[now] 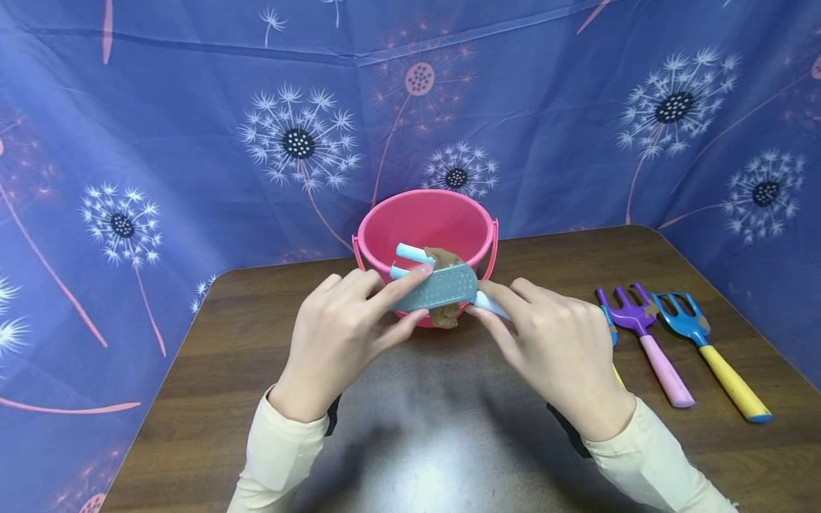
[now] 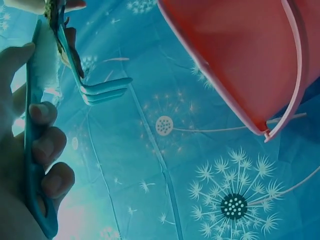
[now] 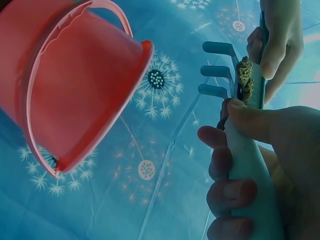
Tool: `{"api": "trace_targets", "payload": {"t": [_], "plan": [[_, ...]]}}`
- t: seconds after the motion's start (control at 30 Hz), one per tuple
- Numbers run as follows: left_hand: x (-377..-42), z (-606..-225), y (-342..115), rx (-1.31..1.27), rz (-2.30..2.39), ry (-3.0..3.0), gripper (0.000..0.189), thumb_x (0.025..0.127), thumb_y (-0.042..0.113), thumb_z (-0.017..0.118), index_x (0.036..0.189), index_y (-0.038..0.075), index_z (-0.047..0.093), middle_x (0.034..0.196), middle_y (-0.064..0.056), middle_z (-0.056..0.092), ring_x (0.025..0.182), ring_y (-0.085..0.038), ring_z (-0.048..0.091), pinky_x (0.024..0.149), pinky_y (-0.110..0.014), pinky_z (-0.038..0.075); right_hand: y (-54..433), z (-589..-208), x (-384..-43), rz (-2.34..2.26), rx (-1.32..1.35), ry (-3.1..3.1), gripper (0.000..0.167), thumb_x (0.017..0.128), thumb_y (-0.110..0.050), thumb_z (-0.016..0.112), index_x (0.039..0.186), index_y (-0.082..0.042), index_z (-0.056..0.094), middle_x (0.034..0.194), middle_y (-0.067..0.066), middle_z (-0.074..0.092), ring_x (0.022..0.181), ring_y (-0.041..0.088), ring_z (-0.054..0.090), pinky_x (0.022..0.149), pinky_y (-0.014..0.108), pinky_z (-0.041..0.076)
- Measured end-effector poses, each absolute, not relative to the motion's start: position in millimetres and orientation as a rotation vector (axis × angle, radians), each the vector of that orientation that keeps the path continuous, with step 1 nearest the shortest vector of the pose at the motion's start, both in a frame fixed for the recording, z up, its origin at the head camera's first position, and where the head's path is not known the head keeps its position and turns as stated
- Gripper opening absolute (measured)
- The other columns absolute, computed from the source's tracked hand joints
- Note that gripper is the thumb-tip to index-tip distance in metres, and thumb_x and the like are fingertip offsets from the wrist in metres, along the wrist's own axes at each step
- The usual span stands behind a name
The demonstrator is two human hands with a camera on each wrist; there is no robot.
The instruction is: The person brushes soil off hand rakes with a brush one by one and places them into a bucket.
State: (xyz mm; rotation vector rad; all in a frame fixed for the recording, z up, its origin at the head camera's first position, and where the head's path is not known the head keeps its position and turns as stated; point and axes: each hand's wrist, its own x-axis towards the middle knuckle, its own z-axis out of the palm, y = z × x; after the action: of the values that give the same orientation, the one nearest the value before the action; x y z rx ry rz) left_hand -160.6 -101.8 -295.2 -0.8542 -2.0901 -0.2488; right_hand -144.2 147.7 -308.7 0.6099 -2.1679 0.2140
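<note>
My left hand (image 1: 340, 324) grips a teal scrub brush (image 1: 452, 286) by its handle, pale bristles facing the rake in the left wrist view. In my right hand (image 1: 554, 338) is a light blue hand rake (image 3: 247, 165), fingers wrapped round its handle and thumb near the head. Brown, mud-like clumps (image 1: 445, 317) cling to the rake's head, with the brush against or close beside them. Bent tines (image 3: 217, 71) stick out past the clumps. Both tools are held up in front of the pink bucket (image 1: 426, 214); in the head view the brush hides part of the rake.
The pink bucket stands at the back of the wooden table (image 1: 224, 370), handle hanging down. To the right lie a purple fork (image 1: 641, 320) with a pink handle and a blue fork (image 1: 695, 324) with a yellow one. Another blue-and-yellow tool (image 1: 609, 326) is partly hidden. Dandelion-patterned cloth (image 1: 212, 92) hangs behind.
</note>
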Motion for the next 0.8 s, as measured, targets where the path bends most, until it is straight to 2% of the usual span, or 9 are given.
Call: {"api": "trace_targets", "payload": {"t": [0.37, 0.47, 0.53, 0.63, 0.8], "plan": [[-160.7, -294.8, -97.9, -0.900, -0.228, -2.061, 0.046, 0.088, 0.043, 0.077, 0.131, 0.031, 0.070, 0.072, 0.001, 0.053, 0.060, -0.015, 0.046, 0.058, -0.028, 0.036, 155.0, -304.2, -143.5, 0.207, 0.580, -2.188, 0.027, 0.088, -0.032, 0.077, 0.111, -0.016, 0.077, 0.065, -0.001, 0.055, 0.043, 0.007, 0.033, 0.039, 0.024, 0.022], [-161.0, -295.5, -98.5, -0.857, -0.292, -2.062, 0.047, 0.087, 0.041, 0.079, 0.132, 0.030, 0.069, 0.073, 0.000, 0.055, 0.059, -0.016, 0.045, 0.057, -0.029, 0.035, 154.9, -304.0, -144.5, 0.209, 0.577, -2.173, 0.030, 0.096, -0.041, 0.067, 0.111, -0.017, 0.077, 0.065, -0.002, 0.056, 0.042, 0.007, 0.034, 0.039, 0.024, 0.022], [-160.9, -295.0, -99.2, -0.816, -0.340, -2.046, 0.049, 0.085, 0.039, 0.081, 0.132, 0.028, 0.070, 0.073, 0.000, 0.056, 0.058, -0.016, 0.044, 0.056, -0.030, 0.034, 154.0, -304.3, -145.2, 0.219, 0.576, -2.158, 0.039, 0.101, -0.049, 0.058, 0.110, -0.017, 0.077, 0.065, -0.002, 0.058, 0.042, 0.008, 0.037, 0.039, 0.024, 0.022], [-161.0, -294.5, -99.0, -0.762, -0.373, -2.024, 0.049, 0.085, 0.037, 0.082, 0.131, 0.027, 0.070, 0.073, 0.000, 0.056, 0.057, -0.016, 0.043, 0.055, -0.030, 0.032, 152.5, -305.1, -145.5, 0.228, 0.583, -2.146, 0.046, 0.103, -0.053, 0.051, 0.109, -0.016, 0.078, 0.066, -0.001, 0.060, 0.042, 0.009, 0.040, 0.039, 0.025, 0.023], [-161.8, -296.2, -98.2, -0.752, -0.340, -2.036, 0.048, 0.086, 0.037, 0.081, 0.132, 0.028, 0.070, 0.073, 0.000, 0.056, 0.057, -0.016, 0.043, 0.055, -0.030, 0.032, 150.9, -306.5, -143.3, 0.225, 0.597, -2.149, 0.034, 0.095, -0.045, 0.065, 0.110, -0.017, 0.078, 0.066, -0.002, 0.060, 0.041, 0.009, 0.040, 0.038, 0.024, 0.024]]}}
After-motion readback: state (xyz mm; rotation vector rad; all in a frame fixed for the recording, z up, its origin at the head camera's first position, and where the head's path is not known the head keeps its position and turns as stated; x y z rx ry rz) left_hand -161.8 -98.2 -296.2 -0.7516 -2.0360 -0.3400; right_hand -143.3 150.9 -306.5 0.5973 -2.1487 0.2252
